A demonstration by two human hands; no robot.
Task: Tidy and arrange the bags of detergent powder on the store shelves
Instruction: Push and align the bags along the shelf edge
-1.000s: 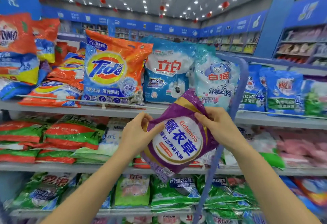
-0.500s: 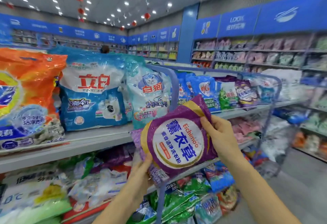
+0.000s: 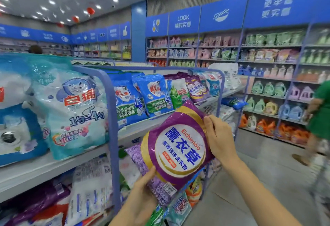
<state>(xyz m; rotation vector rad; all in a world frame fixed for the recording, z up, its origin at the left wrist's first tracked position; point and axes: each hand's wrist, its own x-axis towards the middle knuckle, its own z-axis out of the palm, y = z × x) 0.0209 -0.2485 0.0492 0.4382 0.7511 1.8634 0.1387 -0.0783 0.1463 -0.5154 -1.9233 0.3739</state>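
1. Two shelf runs in my feed: wall shelves (image 3: 267, 61) along the right, packed with blurred bottles and packs, and a blue-framed shelf unit (image 3: 112, 118) close on the left.
2. One person in green (image 3: 319, 111) at the right edge, partly cut off.
3. One big teal cat-print bag (image 3: 75, 115) stands upright on the top shelf board (image 3: 44, 170), just left of the blue upright.
4. I count two blue packs marked "4" right of that upright: left blue bag (image 3: 126, 100) and right blue bag (image 3: 155, 95), upright, overlapping.
5. One purple detergent bag (image 3: 178, 147), held in the air in front of the unit, just right of the blue upright and below the top board. Printed face is toward me. Long axis runs diagonally, lower left to upper right, with the top edge up and right and the print tilted clockwise.
6. Right hand (image 3: 221, 140): fingers curled onto the bag's upper right edge, gripping it. I can't see the thumb.
7. Left hand (image 3: 142, 195): under the lower left corner, thumb on the front, holding the bag. The other fingers are hidden behind it.
8. At least two small purple bags (image 3: 194, 88) stand further along the top board; too blurred for an exact count.
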